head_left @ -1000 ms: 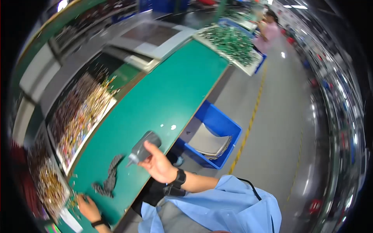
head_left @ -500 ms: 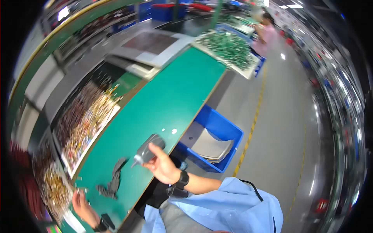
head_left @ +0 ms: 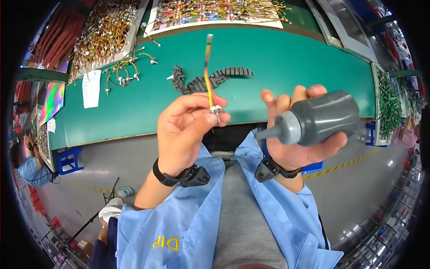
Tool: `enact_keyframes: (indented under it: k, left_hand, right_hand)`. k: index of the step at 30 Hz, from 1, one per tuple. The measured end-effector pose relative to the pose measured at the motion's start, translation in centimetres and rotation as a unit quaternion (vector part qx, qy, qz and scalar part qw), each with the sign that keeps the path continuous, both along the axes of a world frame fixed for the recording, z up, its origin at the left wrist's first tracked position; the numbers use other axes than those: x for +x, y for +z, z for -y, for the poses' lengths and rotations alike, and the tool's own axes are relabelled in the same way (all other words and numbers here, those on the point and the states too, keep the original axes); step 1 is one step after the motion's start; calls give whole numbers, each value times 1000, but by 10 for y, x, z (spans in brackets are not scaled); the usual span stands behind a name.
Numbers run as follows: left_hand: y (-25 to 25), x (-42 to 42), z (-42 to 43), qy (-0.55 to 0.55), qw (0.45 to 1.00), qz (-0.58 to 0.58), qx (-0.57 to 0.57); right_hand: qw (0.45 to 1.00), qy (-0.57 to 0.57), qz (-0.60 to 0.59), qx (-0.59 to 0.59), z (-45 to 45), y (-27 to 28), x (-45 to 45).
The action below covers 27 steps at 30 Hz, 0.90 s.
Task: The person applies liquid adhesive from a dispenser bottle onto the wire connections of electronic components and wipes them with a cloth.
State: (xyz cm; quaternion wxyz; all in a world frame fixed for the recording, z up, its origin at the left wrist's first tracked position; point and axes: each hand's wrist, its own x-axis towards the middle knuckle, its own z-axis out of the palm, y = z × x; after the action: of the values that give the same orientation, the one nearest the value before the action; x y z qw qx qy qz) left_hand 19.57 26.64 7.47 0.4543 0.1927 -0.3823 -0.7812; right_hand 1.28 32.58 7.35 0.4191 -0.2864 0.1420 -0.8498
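Note:
Between thumb and fingers, my left hand [head_left: 183, 130] pinches a small metal component with a yellow, red and black wire lead [head_left: 208, 76] standing upright from it. A dark grey squeeze bottle [head_left: 324, 117] lies across my right hand [head_left: 291, 150], its thin nozzle pointing left toward the component, with a gap between them. The thumb and fingers of that hand are around the bottle. Behind my left hand, a crumpled dark striped cloth [head_left: 197, 84] rests on the green table [head_left: 309, 62]. Several similar wired components [head_left: 123, 80] lie on the table at the left.
A tray of wired parts [head_left: 219, 11] stands at the back, with another heap of them [head_left: 105, 33] at the back left. A white paper slip [head_left: 92, 88] lies on the left. Green boards [head_left: 389, 103] are stacked at the right. A person [head_left: 33, 166] is at far left.
The view has swung left to face the table. My left hand has come up from the parts and now holds a wired component. My right hand, still holding the bottle, is now beside it.

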Motion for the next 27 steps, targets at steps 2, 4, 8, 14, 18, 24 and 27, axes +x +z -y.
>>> enact_keyframes:
  k: [2,4,8,14,18,24,27]
  left_hand:
    - [1,0,-5,-40,999,3,-5]
    - [3,-3,-8,-46,998,31,-28]
    - [0,-5,-13,-53,989,98,-94]
    - [5,-11,-19,-23,996,80,-26]
    - [4,-8,-22,0,997,76,-7]
    - [8,-10,-22,67,990,59,-113]
    - [12,-8,-23,66,990,29,-120]
  right_hand:
    - [996,73,35,-47,6,9,4]
    - [991,125,19,-37,9,17,7]
    - [985,174,3,16,12,11,5]
    - [973,220,15,66,13,12,7]
    - [977,170,84,95,12,7,12]
    - [991,-98,46,81,7,1,14]
    - [990,19,-111,-82,5,-7,1]
